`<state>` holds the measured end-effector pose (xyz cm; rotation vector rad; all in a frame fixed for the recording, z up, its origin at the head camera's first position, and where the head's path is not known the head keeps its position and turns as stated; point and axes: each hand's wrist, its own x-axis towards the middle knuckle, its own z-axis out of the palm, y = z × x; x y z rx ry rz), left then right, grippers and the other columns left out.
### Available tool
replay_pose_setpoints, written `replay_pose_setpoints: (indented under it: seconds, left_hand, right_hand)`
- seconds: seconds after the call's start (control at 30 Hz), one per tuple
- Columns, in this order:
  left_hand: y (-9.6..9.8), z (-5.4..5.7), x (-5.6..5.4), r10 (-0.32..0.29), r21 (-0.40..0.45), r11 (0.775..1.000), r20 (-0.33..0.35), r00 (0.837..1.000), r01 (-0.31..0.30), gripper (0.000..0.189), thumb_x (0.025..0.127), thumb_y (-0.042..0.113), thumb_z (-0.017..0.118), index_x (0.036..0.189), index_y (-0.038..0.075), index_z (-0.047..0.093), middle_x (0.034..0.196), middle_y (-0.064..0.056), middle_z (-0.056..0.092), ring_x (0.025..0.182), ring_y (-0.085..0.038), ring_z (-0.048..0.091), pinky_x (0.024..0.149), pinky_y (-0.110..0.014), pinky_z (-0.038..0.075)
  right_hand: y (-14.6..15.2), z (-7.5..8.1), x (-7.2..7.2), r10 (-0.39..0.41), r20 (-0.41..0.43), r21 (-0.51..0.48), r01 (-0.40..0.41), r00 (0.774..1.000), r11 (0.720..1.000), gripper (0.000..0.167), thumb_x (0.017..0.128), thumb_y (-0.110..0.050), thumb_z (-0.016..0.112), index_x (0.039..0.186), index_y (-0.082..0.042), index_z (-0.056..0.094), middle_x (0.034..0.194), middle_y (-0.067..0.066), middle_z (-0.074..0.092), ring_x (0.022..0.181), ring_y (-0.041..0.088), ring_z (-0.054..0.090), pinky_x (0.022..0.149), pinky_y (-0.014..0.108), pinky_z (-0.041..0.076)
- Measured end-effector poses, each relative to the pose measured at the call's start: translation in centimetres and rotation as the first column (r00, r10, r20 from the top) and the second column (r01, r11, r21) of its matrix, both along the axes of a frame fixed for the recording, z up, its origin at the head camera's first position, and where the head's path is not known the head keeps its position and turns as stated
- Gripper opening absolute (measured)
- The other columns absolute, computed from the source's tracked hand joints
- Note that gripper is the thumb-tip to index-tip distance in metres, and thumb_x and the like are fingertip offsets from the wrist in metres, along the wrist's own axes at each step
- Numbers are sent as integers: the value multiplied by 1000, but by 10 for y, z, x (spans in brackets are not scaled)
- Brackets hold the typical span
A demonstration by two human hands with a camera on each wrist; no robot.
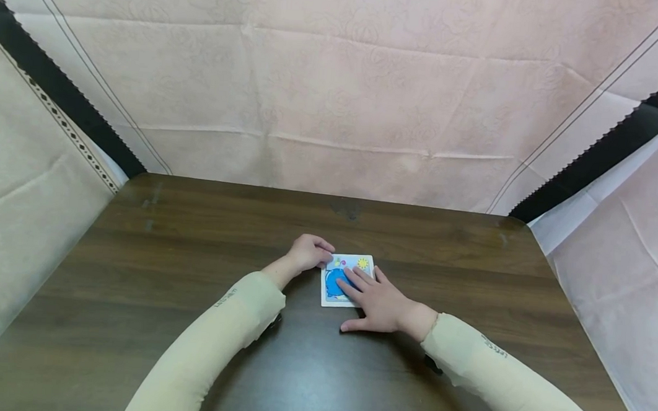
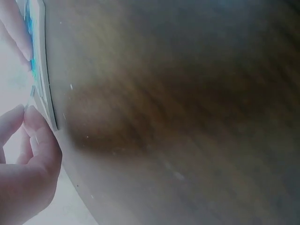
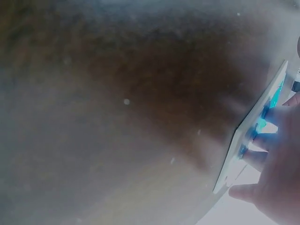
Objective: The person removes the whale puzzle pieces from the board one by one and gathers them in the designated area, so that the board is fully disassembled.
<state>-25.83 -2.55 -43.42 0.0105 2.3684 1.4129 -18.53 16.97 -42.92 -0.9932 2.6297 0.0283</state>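
A small square picture board (image 1: 331,297) lies on the table, with a pale raised border, a blue animal shape and a yellow sun; it looks like a child's jigsaw puzzle. At its upper left corner is my left hand (image 1: 307,253). In the left wrist view, that hand's (image 2: 33,157) thumb and index finger pinch a thin flat piece (image 2: 32,92) just at the board's edge. My right hand (image 1: 382,303) rests across the board's right side, fingers straight and spread over the picture, thumb off the lower edge. The right hand (image 3: 281,164) hides part of the picture.
The brown wood-grain table (image 1: 193,242) surrounds the board. A pale cloth (image 1: 367,108) hangs behind its far edge, and similar cloth stands on the left and right. Dark marks (image 1: 347,209) show near the far edge.
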Motion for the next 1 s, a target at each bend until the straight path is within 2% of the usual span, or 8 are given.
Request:
replay_pose_setpoints:
  seconds: [0.2,0.4,0.53,0.8,1.0]
  left_hand:
    - [-2,6,2,1,14,1000,-30,1000,-1,20,87,16,65,104,6,67,96,-10,68,76,-16,64,74,-28,57]
    - [-12,12,-2,86,120,990,-48,995,-80,23,88,13,64,109,4,65,103,-14,68,84,-18,66,79,-29,56]
    - [-22,14,-6,116,162,980,-16,993,-112,28,88,14,64,114,4,63,109,-15,66,87,-19,65,83,-30,56]
    - [-46,16,-8,117,211,969,55,992,-126,34,90,15,62,121,2,58,119,-16,60,89,-18,63,87,-28,54]
    - [-65,18,-12,118,258,955,129,985,-149,38,91,14,60,127,1,53,125,-17,55,92,-17,60,87,-26,53]
  right_hand:
    - [-3,1,-1,-4,2,3,4,1000,1000,90,81,-73,44,150,-21,19,158,5,13,146,26,11,115,59,9]
    - [-4,2,0,-7,16,-6,7,1000,1000,90,81,-72,45,150,-21,19,158,5,13,146,27,12,115,60,9]
    - [-3,3,1,-6,22,-22,6,1000,1000,89,81,-72,45,150,-21,20,158,5,13,146,28,12,114,61,8]
    - [5,7,2,-23,4,-60,23,1000,998,88,81,-71,47,150,-21,20,158,6,13,146,28,11,114,62,7]
    - [15,13,3,-44,-4,-79,43,999,996,87,82,-68,50,149,-20,23,157,7,17,145,30,14,114,62,6]
